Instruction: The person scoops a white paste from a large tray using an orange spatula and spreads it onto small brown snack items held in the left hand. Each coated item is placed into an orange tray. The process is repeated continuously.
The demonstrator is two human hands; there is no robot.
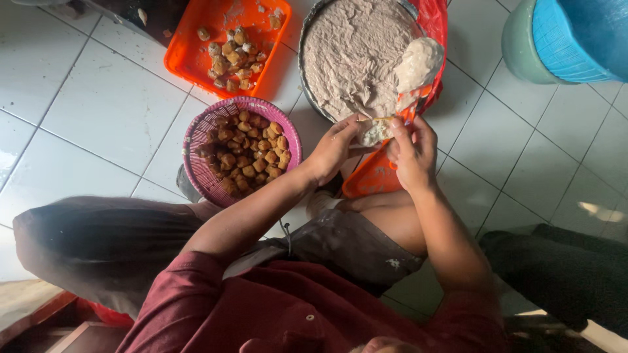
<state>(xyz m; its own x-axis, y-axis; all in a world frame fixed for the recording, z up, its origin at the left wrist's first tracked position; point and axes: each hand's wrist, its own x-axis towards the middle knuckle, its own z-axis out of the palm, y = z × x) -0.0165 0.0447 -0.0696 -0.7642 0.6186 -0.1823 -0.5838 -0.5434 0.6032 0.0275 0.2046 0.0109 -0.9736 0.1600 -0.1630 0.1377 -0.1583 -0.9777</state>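
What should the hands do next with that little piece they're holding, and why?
Probably press more paste in: both the left hand and right hand pinch a small puff already showing pale filling, right beside the big bowl of paste.

1. Soft daylight fell from the upper left, leaving the white tiled floor (98, 98) bright and pale.
2. The lower frame sat dim, the maroon shirt (281, 307) and dark lap in shadow.
3. A glare patch shone at the right edge.
4. Focus stayed fairly sharp; the corners bent slightly.
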